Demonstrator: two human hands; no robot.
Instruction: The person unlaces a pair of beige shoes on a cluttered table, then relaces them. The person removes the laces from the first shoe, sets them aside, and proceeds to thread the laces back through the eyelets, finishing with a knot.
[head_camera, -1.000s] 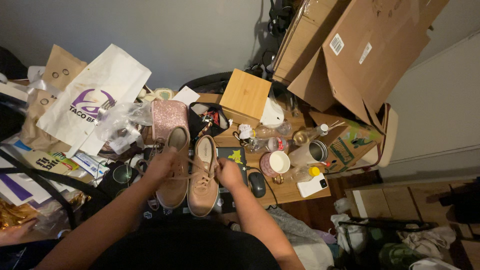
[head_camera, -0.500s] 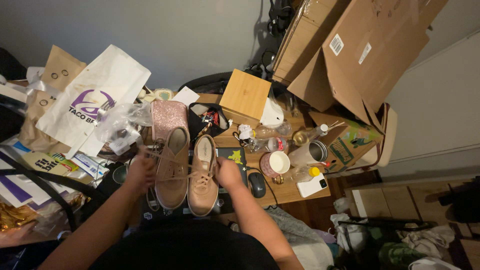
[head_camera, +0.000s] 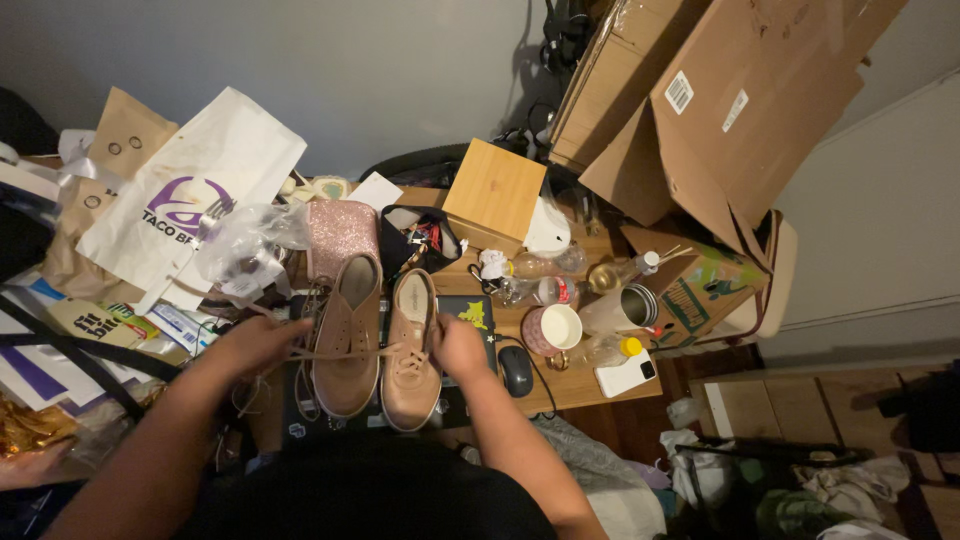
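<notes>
Two tan lace-up shoes stand side by side on a cluttered wooden desk (head_camera: 590, 378), toes toward me: the left shoe (head_camera: 347, 335) and the right shoe (head_camera: 410, 350). My left hand (head_camera: 252, 343) is out to the left of the shoes, gripping a shoelace (head_camera: 330, 352) that runs taut across the left shoe to the right one. My right hand (head_camera: 458, 346) rests against the right shoe's outer side, pinching lace there.
A black mouse (head_camera: 515, 369), pink mug (head_camera: 550, 327), metal tumbler (head_camera: 625, 306), bottles and a white phone (head_camera: 625, 374) crowd the desk's right. A glittery pink pouch (head_camera: 340, 228), wooden box (head_camera: 493, 188), paper bags (head_camera: 190, 195) and cardboard boxes (head_camera: 730, 110) sit behind.
My left hand has pulled the lace outward to the left, away from the shoes, drawing it tight. The right hand has stayed at the right shoe.
</notes>
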